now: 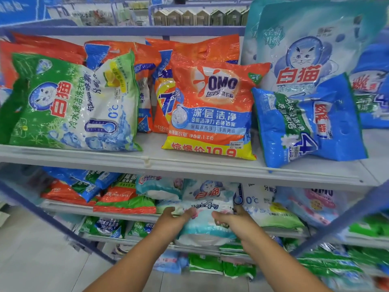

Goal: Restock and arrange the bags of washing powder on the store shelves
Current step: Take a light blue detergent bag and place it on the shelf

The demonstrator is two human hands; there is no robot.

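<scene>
A row of small grey-green house-shaped cartons stands on a far rack behind the top shelf, packed side by side. To the far left hangs a blue sign panel, its lettering blurred. Pale tiled floor lies near left.

"OMO" and "10.9" on orange bag; "0°C" on green bag

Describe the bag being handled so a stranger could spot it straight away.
Find the long white shelf holding the orange OMO bag, then look one shelf down, directly below it. There the left hand and right hand grip a pale white-and-aqua cat-logo bag. It is the only bag that hands are touching.
</scene>
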